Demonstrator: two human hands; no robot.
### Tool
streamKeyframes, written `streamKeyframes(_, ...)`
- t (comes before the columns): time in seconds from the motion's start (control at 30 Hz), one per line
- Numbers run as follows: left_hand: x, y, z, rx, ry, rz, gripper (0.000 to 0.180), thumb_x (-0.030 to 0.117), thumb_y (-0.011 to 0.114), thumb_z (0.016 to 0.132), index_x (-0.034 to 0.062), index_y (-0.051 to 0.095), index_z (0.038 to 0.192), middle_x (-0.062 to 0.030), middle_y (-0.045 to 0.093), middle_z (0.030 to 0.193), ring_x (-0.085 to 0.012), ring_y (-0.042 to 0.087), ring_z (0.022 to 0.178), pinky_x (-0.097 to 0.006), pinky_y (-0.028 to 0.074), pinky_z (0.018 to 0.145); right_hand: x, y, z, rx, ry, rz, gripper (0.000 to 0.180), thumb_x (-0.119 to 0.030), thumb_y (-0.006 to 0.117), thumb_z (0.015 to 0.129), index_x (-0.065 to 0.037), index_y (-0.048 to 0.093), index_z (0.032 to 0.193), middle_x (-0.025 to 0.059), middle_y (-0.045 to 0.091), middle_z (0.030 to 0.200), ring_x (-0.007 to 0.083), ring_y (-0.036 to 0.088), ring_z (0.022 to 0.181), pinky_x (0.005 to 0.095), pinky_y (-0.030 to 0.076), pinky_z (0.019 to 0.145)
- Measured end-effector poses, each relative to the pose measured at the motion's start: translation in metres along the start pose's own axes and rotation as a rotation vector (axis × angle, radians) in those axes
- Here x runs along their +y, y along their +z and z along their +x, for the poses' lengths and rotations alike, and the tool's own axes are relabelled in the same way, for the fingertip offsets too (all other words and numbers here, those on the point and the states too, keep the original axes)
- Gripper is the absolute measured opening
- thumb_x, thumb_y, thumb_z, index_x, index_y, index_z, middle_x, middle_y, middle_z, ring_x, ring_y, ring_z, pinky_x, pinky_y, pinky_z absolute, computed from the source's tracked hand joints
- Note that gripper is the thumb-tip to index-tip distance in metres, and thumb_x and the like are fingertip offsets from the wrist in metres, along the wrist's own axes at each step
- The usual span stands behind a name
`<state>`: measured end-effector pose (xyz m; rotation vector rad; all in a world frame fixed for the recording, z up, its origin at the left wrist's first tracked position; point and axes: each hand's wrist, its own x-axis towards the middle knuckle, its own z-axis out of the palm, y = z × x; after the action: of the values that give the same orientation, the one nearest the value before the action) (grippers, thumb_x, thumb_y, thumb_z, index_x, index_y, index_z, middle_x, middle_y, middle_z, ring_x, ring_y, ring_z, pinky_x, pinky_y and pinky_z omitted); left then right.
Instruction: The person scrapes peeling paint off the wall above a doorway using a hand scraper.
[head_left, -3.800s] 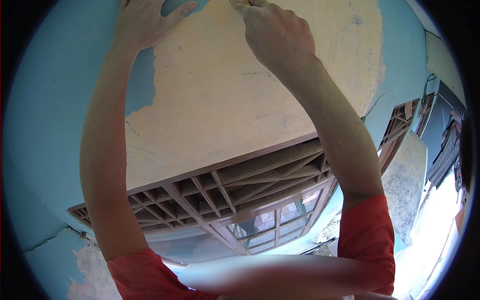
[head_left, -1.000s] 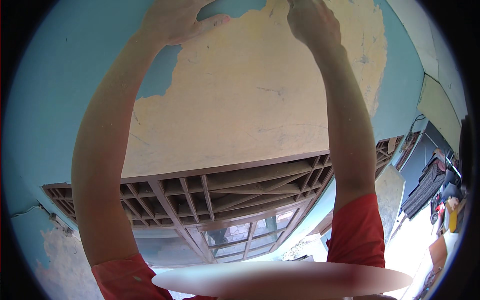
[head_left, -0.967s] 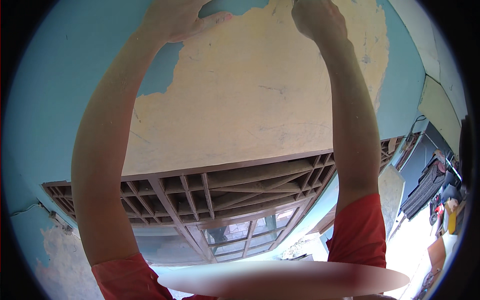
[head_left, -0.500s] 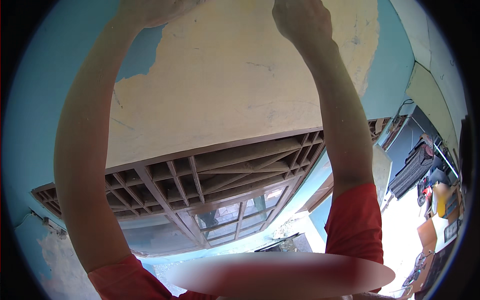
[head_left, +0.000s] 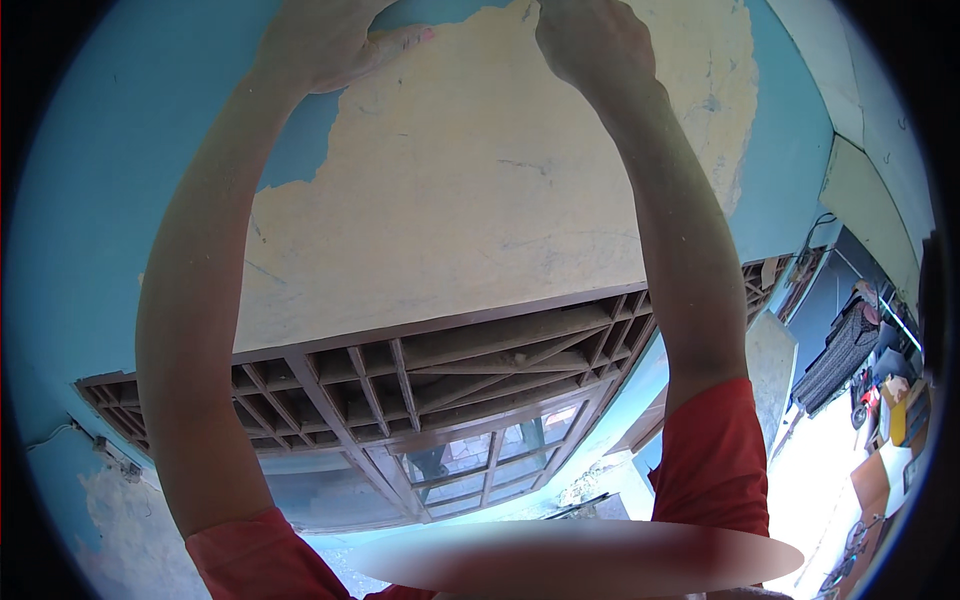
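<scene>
Both my arms, in red short sleeves, reach up to a wall with light blue paint (head_left: 300, 140) around a large cream patch (head_left: 460, 170) with a ragged edge. My left hand (head_left: 325, 45) is at the patch's upper left edge, its thumb stretched out along the wall; its other fingers are mostly cut off by the picture's top. My right hand (head_left: 598, 45) is closed in a fist near the patch's top edge. Its fingertips lie at the picture's border, and whatever it may hold cannot be made out.
Below the patch runs a brown wooden lattice vent (head_left: 480, 365) above a paned window (head_left: 480, 465). Dark clothes (head_left: 838, 350) hang at the right, above boxes (head_left: 885, 470) and other clutter. A cable (head_left: 50, 437) is fixed to the wall at far left.
The wall and vent sit lower in the picture, and blue paint above the patch now shows. My left hand is further right and lower in view, its thumb now visible. My right hand stays closed.
</scene>
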<state>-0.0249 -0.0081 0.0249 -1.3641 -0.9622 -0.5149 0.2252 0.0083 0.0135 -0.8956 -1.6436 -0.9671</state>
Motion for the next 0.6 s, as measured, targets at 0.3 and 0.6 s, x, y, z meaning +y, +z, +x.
streamKeyframes(0.3, -0.001, -0.005, -0.003, -0.042, 0.010, 0.083, 0.072, 0.065, 0.047, 0.099, 0.0249, 0.039, 0.159, -0.0075, 0.027, 0.169, -0.0290, 0.020, 0.157, -0.050, 0.010, 0.130, 0.009, 0.037, -0.015, -0.058, 0.038, -0.023, 0.034, -0.005, 0.046, 0.099, 0.003, 0.067, 0.125, 0.0203, 0.063, 0.139, 0.0349, 0.069, 0.116, 0.0433, 0.055, 0.101)
streamKeyframes(0.6, -0.012, -0.012, -0.010, -0.045, 0.029, -0.005, 0.070, 0.063, 0.046, 0.100, 0.0226, 0.041, 0.158, -0.0087, 0.030, 0.168, -0.0307, 0.023, 0.156, -0.051, 0.011, 0.130, -0.003, 0.021, -0.027, -0.068, -0.048, -0.093, 0.033, -0.006, 0.049, 0.099, 0.003, 0.068, 0.124, 0.0183, 0.063, 0.140, 0.0335, 0.070, 0.114, 0.0433, 0.058, 0.097)
